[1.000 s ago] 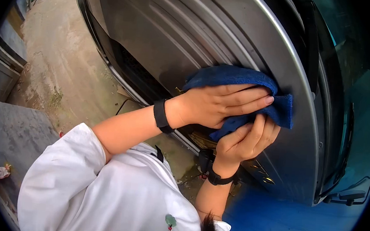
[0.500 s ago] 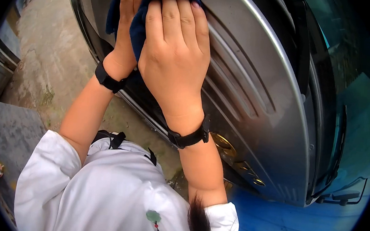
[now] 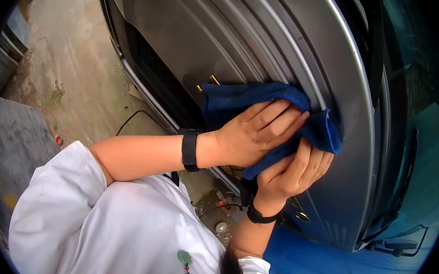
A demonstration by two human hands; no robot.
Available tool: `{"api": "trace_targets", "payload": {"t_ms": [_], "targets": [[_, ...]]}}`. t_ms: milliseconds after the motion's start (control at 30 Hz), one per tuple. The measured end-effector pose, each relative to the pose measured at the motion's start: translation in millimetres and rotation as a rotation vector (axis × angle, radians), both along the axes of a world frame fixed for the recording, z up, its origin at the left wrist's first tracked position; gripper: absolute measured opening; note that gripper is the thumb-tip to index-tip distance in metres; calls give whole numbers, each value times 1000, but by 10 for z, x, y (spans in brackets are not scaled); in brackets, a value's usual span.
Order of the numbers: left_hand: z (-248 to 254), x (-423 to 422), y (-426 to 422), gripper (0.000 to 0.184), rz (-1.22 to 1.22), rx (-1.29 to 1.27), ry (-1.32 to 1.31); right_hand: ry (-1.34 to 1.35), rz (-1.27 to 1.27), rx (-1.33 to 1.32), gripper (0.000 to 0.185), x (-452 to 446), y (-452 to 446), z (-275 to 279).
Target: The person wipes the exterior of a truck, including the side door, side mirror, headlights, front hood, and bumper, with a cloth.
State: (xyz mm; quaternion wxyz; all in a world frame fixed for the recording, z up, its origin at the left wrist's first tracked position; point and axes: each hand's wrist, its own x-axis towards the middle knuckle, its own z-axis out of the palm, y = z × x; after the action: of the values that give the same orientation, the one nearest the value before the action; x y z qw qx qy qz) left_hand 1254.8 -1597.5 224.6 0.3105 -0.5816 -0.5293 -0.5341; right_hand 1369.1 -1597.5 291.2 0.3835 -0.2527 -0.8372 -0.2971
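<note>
Wiping step, I'd judge — my L hand (image 3: 255,130) & R hand (image 3: 290,174) both grasp the blue cloth (image 3: 238,98) against the grey hood (image 3: 280,54), btwn its front & windscreen-side edges; next stroke prob. needs even pressure — cloth flat.

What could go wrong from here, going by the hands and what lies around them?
Snagging: the blue cloth lies right by gold trim on the grey vehicle front, so its edge might catch there.

Scuffing: the right hand wears a black wristband that looks close to the vehicle, so it could rub the finish.
</note>
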Motion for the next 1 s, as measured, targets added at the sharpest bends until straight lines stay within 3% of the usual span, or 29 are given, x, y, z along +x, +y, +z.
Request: {"api": "trace_targets", "payload": {"t_ms": [100,167,267,367,400,433,500,533,633,733,833,900,1000], "targets": [[6,-160,19,45,-22,91,58,-7,85,-18,33,-18,28,32],[9,-468,-22,43,14,97,184,-50,5,-13,34,-210,-3,101],[87,-881,-58,44,25,142,-12,-53,158,-18,37,-585,68,146],[30,-1512,4,56,252,139,33,-20,221,87,29,-1109,179,119],[103,-1568,-29,57,349,78,51,-51,279,47,43,-1263,188,105],[155,-1609,-46,58,446,18,70,-63,266,110,34,-1441,209,71],[68,-1779,-4,56,326,44,52,-145,311,117,38,-1705,208,50],[54,-1777,14,55,90,47,-107,-128,339,76,38,-1768,169,41],[-2,-1658,35,63,269,18,-58,-123,348,-10,38,-1689,115,83],[-189,-1292,41,70,291,-99,-116,-120,295,-43,36,-1350,102,-28],[-276,-770,189,60,417,7,-140,-96,215,-77,39,-887,59,-73],[-184,-459,97,55,254,11,-166,-120,132,-111,44,-582,-5,-77],[-322,-84,39,51,153,-12,6,-58,53,-93,44,-221,-62,-177]]}}
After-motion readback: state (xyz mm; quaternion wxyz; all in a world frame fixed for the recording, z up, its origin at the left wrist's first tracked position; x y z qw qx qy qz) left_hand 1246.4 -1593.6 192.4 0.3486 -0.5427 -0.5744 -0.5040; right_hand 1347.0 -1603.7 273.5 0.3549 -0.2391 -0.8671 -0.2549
